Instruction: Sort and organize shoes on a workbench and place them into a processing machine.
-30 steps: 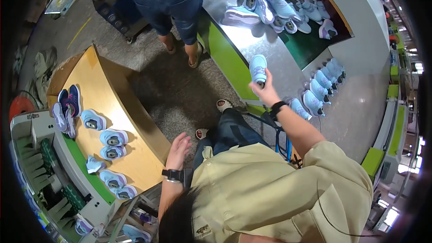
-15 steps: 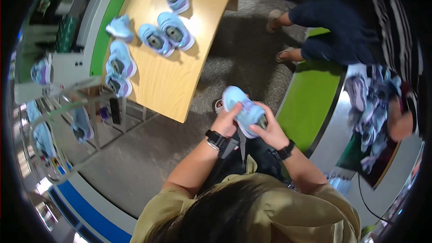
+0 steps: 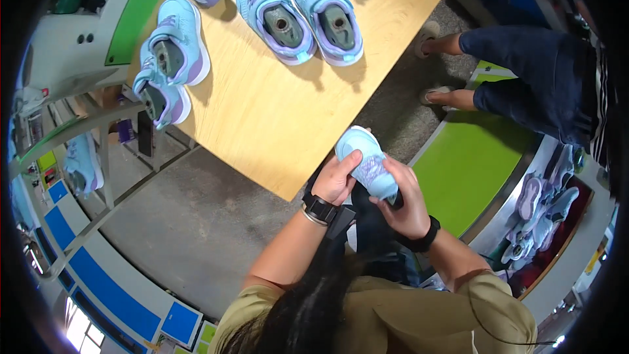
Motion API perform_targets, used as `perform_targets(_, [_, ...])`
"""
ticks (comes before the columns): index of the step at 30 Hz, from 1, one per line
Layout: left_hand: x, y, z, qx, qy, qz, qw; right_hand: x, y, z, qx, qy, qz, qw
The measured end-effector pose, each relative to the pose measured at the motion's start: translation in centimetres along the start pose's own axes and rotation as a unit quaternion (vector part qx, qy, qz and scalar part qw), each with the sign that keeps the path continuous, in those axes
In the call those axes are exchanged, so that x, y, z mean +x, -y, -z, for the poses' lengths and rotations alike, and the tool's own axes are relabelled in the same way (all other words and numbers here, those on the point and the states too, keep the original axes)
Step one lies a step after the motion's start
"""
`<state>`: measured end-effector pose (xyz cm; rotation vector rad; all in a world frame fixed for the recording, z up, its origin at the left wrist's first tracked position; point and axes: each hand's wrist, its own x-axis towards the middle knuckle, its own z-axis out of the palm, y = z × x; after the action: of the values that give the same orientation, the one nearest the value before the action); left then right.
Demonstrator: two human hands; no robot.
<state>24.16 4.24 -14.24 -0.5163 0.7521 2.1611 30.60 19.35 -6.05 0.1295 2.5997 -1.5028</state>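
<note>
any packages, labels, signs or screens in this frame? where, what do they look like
No package, sign or screen is clear.
Black wristwatch: left wrist, face too small to tell.
Coloured tags: far left on the grey rack, small yellow-green rectangles, blurred.

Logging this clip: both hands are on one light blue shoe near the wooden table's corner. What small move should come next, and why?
Probably set the shoe on the bare wood of the table. The left hand and right hand both grip it just off the table's edge, and other shoes already sit there in pairs.
</note>
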Motion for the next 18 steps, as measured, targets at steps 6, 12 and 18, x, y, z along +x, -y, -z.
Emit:
perform_targets(6, [3.1,0.7,-1.1,-0.116,0.092,-0.014,0.989,4.3,1.0,6.1,-0.224,0.119,0.154,0.955])
perform_targets(12, [2.1,0.0,-3.0,-0.061,0.017,-0.081,0.995,10.6,0.6,11.1,-0.270,0.263,0.320,0.869])
perform_targets(18, [-8.5,-8.1,-6.2,0.473,-0.181,-0.281,0.815,9.5,4.3,7.6,0.127,0.271,0.132,0.945])
